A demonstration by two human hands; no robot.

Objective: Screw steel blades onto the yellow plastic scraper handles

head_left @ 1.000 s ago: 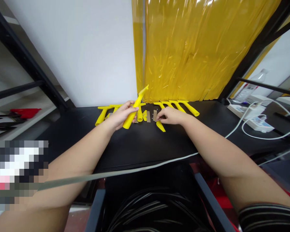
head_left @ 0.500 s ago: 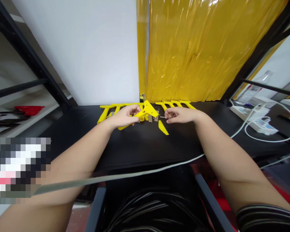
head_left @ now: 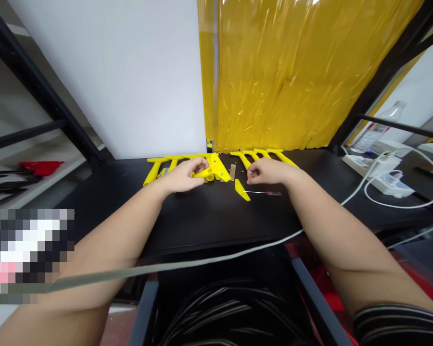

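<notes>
My left hand [head_left: 188, 174] is closed around the handle of a yellow plastic part [head_left: 217, 168], whose flat, angled end with small holes points right. My right hand [head_left: 261, 171] is over the table with its fingers curled together; whatever they may hold is hidden. Below it a screwdriver [head_left: 272, 193] with a thin metal shaft and a dark red handle lies on the black table. Its tip reaches a loose flat yellow piece [head_left: 242, 190]. A small brown strip [head_left: 233, 172] and tiny specks lie between the hands.
More yellow handled parts [head_left: 152, 173] lie in a row at the back left, others [head_left: 267, 154] at the back right. A white power strip [head_left: 393, 185] with cables and a plastic bottle [head_left: 378, 127] are at the right. A pale cable [head_left: 220, 257] crosses before the table's front edge.
The screwdriver, whose shaft stuck out from my right hand, now lies on the table below it. My left hand still holds the yellow part, which is turned slightly downward.
</notes>
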